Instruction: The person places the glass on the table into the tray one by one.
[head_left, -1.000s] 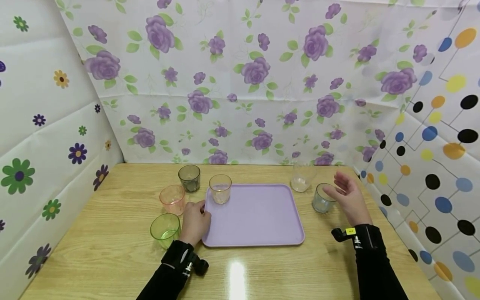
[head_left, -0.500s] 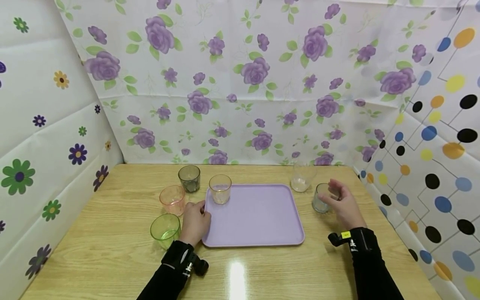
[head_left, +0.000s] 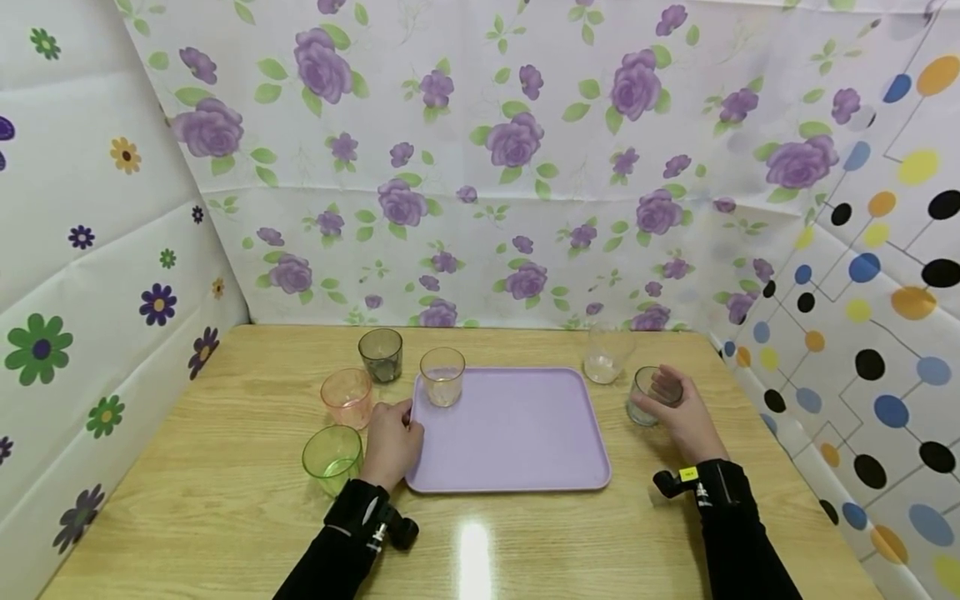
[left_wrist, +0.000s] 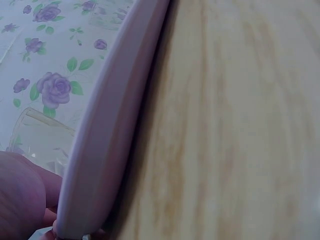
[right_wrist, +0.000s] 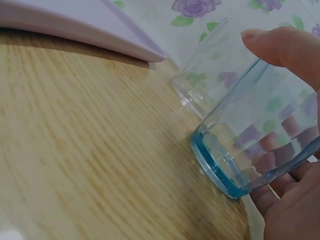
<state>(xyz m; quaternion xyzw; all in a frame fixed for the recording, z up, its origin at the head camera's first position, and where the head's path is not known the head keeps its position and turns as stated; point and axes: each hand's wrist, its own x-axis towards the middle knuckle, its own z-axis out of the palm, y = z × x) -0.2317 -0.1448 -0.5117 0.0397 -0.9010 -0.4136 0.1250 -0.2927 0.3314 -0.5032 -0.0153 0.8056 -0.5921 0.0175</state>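
Observation:
In the head view my left hand (head_left: 394, 446) grips the left edge of a lilac tray (head_left: 517, 442), which lies flat on the table. On the tray's back left corner stands a pale amber glass (head_left: 442, 379). My right hand (head_left: 686, 417) is curled round a light blue glass (head_left: 642, 410) right of the tray. In the right wrist view, the thumb is at the rim of that blue glass (right_wrist: 235, 140), and fingers show through its wall. The left wrist view shows the tray's side (left_wrist: 107, 120) close up, with left fingers at its edge.
Left of the tray stand a grey glass (head_left: 381, 358), a pink glass (head_left: 348, 400) and a green glass (head_left: 332, 458), the last close to my left wrist. A clear glass (head_left: 602, 362) stands behind the blue one. Patterned cloth walls surround the wooden table (head_left: 225, 467).
My right hand has come left and down onto the blue glass, its fingers closing round it. The left hand, tray and other glasses stay put.

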